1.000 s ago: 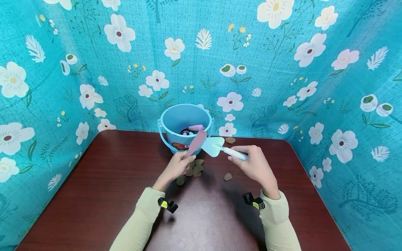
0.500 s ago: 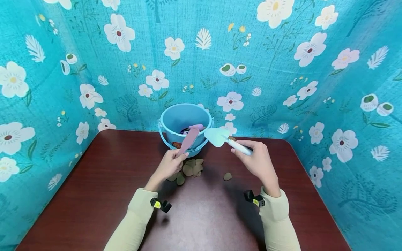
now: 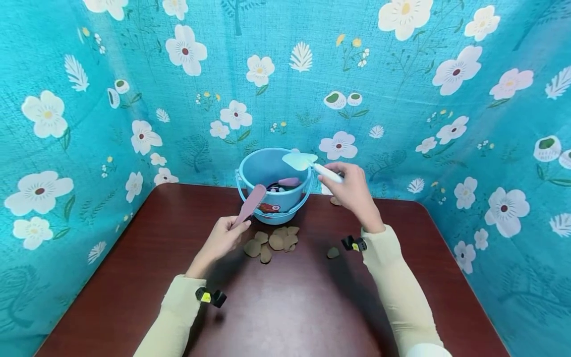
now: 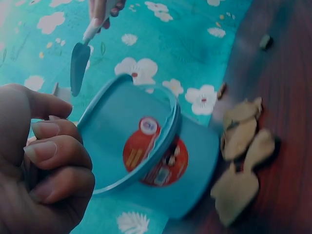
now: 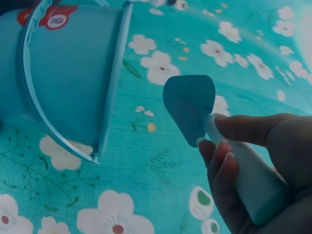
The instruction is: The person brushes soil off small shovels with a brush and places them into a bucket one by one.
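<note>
My left hand [image 3: 220, 239] grips the end of a pink plastic knife [image 3: 251, 204] with a toothed edge, in front of a light blue bucket [image 3: 263, 167]. Curled fingers [image 4: 58, 156] hide most of the knife in the left wrist view. My right hand [image 3: 352, 187] holds a small trowel [image 3: 300, 160] by its pale handle, its light blue blade raised at the bucket's right rim in the head view. In the right wrist view the trowel blade [image 5: 190, 105] appears apart from the bucket wall [image 5: 73, 73]. Inside the bucket lies a purple piece [image 3: 289, 182] among dark, partly hidden things.
Several flat brown pieces [image 3: 276, 242] lie on the dark red table [image 3: 276, 307] before the bucket. A lone brown piece [image 3: 333, 253] lies farther right, another [image 3: 335, 201] behind it. Flowered teal cloth [image 3: 285, 99] encloses the back and sides.
My right hand has risen, lifting the trowel to the bucket's rim. My left hand has drawn left and slightly down with the pink knife, separating it from the trowel. The head view has shifted slightly.
</note>
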Demonstrator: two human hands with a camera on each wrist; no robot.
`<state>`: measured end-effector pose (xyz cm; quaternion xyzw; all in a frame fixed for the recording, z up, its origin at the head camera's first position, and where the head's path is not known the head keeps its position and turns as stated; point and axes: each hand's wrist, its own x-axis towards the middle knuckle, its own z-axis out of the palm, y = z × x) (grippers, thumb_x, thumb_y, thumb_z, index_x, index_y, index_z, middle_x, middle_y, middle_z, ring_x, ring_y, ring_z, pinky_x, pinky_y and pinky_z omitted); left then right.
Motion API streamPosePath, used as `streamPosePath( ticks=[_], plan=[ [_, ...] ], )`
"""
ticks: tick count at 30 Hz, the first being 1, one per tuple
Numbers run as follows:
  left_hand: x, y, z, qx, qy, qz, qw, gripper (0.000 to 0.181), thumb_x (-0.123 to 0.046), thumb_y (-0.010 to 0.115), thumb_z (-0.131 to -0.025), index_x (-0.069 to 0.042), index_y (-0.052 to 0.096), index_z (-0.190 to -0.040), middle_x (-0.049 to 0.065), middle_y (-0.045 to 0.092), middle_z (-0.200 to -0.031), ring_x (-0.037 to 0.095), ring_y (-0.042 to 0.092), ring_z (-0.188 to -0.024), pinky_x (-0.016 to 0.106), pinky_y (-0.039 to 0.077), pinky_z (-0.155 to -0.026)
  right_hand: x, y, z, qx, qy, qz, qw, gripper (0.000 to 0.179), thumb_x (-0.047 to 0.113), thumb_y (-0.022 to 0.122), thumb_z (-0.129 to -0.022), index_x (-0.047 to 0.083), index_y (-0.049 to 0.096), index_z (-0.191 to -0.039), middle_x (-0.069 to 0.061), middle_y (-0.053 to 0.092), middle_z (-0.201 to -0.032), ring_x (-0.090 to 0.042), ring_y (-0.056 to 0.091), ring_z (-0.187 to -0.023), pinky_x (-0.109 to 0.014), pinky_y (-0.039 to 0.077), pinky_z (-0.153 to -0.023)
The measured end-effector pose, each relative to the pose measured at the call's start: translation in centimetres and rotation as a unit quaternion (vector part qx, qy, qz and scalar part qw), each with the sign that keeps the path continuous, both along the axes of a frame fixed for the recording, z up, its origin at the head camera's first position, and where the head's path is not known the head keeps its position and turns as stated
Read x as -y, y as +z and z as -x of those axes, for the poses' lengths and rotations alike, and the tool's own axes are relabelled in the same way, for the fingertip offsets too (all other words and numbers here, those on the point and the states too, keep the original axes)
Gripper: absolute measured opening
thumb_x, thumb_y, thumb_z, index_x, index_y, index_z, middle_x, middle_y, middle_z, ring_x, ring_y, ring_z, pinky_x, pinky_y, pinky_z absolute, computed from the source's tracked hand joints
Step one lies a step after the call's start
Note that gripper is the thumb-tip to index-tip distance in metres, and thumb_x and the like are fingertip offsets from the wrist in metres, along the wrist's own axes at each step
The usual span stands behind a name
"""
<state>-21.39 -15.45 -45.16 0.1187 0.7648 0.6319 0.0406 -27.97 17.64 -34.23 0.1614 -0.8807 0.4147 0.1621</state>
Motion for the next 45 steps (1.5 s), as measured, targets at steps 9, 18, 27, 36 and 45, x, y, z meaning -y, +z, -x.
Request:
streamPosePath(
  ticks=[9,18,27,36,45],
  plan=[
    [3.5,-1.2,-0.4,0.000,0.012,0.127,0.9918,0.026,-0.022,0.061,-0.102,0.002,0.064,-0.094,0.000,0.043,-0.055,0.011,0.039,-0.045,0.026,0.035,-0.044,2.3,1.0,5.2,0.031,0.022,-0.071,0.9968,0.028,0.023,0.071,-0.096,0.001,0.073,-0.114,-0.016,0.073,-0.105,-0.027,0.062,-0.080,-0.040,0.050,-0.071],
    [5.6,-4.5,0.6,-0.015,0.041,0.253,0.9665,0.030,-0.024,0.063,-0.098,-0.003,0.062,-0.077,-0.005,0.040,-0.057,0.008,0.036,-0.051,0.025,0.029,-0.048,5.0,-1.0,9.3,0.057,0.053,-0.167,0.9829,0.025,0.016,0.070,-0.095,-0.002,0.072,-0.078,-0.008,0.054,-0.061,-0.017,0.041,-0.053,-0.030,0.036,-0.053],
    [6.2,-7.3,1.2,-0.024,0.065,0.316,0.9461,0.021,-0.019,0.064,-0.093,-0.006,0.067,-0.077,-0.006,0.041,-0.055,0.011,0.040,-0.053,0.027,0.034,-0.052,7.1,-2.6,11.0,0.089,0.038,-0.212,0.9724,0.016,0.012,0.067,-0.095,-0.002,0.073,-0.096,-0.018,0.069,-0.092,-0.027,0.057,-0.076,-0.040,0.050,-0.072],
    [5.9,-8.0,1.2,-0.023,0.115,0.360,0.9257,0.012,-0.016,0.067,-0.091,-0.006,0.062,-0.084,0.001,0.053,-0.065,0.018,0.050,-0.062,0.033,0.044,-0.063,8.7,-4.0,11.2,0.089,0.037,-0.220,0.9708,0.015,0.008,0.061,-0.095,0.000,0.070,-0.086,-0.012,0.063,-0.081,-0.024,0.052,-0.076,-0.038,0.048,-0.072],
    [5.4,-7.6,0.6,-0.045,0.130,0.396,0.9079,0.016,-0.015,0.075,-0.083,-0.005,0.065,-0.090,0.002,0.057,-0.069,0.021,0.054,-0.065,0.041,0.047,-0.066,9.1,-4.0,11.0,0.115,0.035,-0.231,0.9656,0.023,0.010,0.059,-0.100,-0.006,0.070,-0.112,-0.023,0.069,-0.109,-0.034,0.063,-0.095,-0.047,0.054,-0.088]
  ],
)
